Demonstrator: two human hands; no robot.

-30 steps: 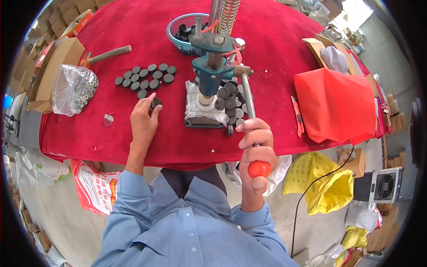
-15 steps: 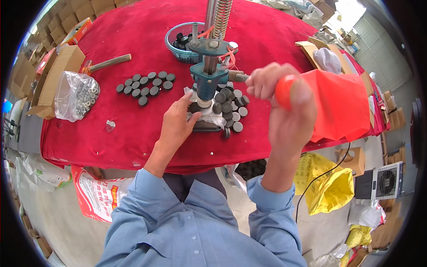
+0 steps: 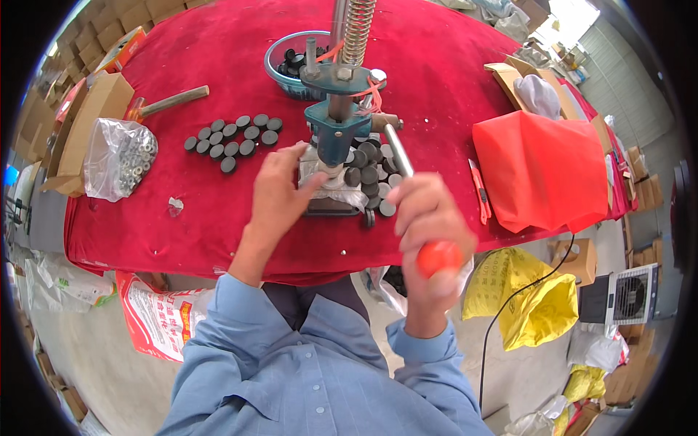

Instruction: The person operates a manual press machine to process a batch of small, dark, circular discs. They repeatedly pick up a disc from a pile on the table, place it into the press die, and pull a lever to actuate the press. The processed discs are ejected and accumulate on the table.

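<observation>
A teal arbor press point(image 3: 333, 145) with a spring on its column stands on the red-covered table. My right hand point(image 3: 435, 229), slightly blurred, is wrapped round the press lever point(image 3: 398, 151) near its red ball knob point(image 3: 439, 258). My left hand point(image 3: 280, 190) reaches to the left side of the ram, thumb apart from the fingers; nothing shows in it. Clear plastic film point(image 3: 342, 193) covers the press base beneath the ram. Several round black-and-grey caps point(image 3: 368, 174) are heaped right of the ram. More such caps point(image 3: 247, 147) lie spread out to the left.
Behind the press is a blue basket point(image 3: 297, 89) of black pieces. At left lie a hammer point(image 3: 174, 100), a bag of metal nuts point(image 3: 123, 160) and a carton point(image 3: 94, 138). A red bag point(image 3: 542, 174) and a red utility knife point(image 3: 480, 192) lie at right.
My right hand has swung the lever down and toward me, moving left and nearer. My left hand has shifted slightly left, staying beside the ram. The utility knife has come into sight.
</observation>
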